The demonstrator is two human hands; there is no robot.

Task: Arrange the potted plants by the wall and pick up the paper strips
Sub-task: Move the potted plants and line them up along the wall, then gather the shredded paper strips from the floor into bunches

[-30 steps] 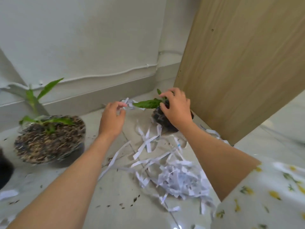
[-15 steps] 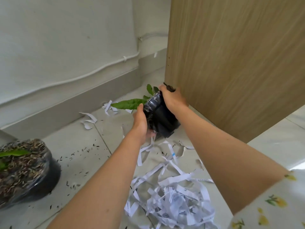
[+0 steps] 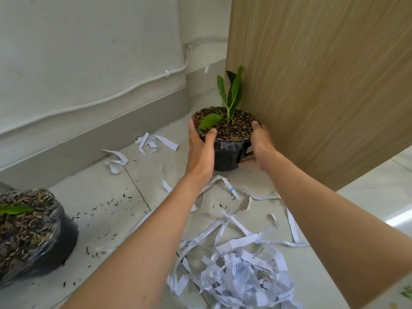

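A small black potted plant (image 3: 227, 156) with green leaves stands upright on the tiled floor beside the wooden panel. My left hand (image 3: 199, 150) grips its left side, thumb over the rim. On the pot's right side, my right hand (image 3: 259, 144) holds it the same way, fingers curled under toward the base. A second, larger potted plant (image 3: 31, 233) wrapped in clear plastic sits at the left edge. White paper strips (image 3: 236, 270) lie in a heap on the floor in front of me, with more loose strips (image 3: 151, 141) near the wall.
A tall wooden panel (image 3: 323, 85) rises just right of the pot. The white wall and grey skirting (image 3: 93, 139) run along the back, with a cable clipped above. Dark husk bits (image 3: 104, 206) are scattered over the tiles.
The small pot was tipped on its side in both hands half a second ago; now it stands upright on the floor. A second ago my left hand was at strips near the wall.
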